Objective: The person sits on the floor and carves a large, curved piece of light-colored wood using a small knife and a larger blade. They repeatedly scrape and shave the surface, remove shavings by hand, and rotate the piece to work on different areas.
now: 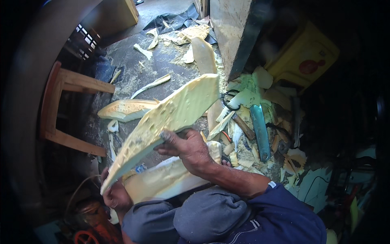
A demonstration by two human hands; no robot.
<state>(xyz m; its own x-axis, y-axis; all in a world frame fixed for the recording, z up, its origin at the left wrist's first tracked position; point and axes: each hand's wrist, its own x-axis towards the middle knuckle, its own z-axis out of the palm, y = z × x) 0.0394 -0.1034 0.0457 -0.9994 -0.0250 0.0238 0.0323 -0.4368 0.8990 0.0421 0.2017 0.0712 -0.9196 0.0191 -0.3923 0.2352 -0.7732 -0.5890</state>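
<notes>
A long, curved slab of pale yellow foam (166, 110) with a dented surface slants up from lower left to the middle, held in both hands. My left hand (116, 194) grips its lower, narrow end; the fingers are partly hidden behind the foam. Further up, my right hand (193, 148) is closed on the slab's near edge, thumb against its face. Below it, a second thick foam pad (158, 181) lies in front of my knees. To the right of the slab, scissors with black handles (231, 100) rest among foam scraps.
A wooden stool (75, 142) lies on its side at left. Foam offcuts (128, 110) and crumbs cover the floor. A long blade (260, 132) and a wooden handle (243, 126) lie at right. Beyond are a door panel (229, 36) and a yellow plastic stool or crate (304, 57).
</notes>
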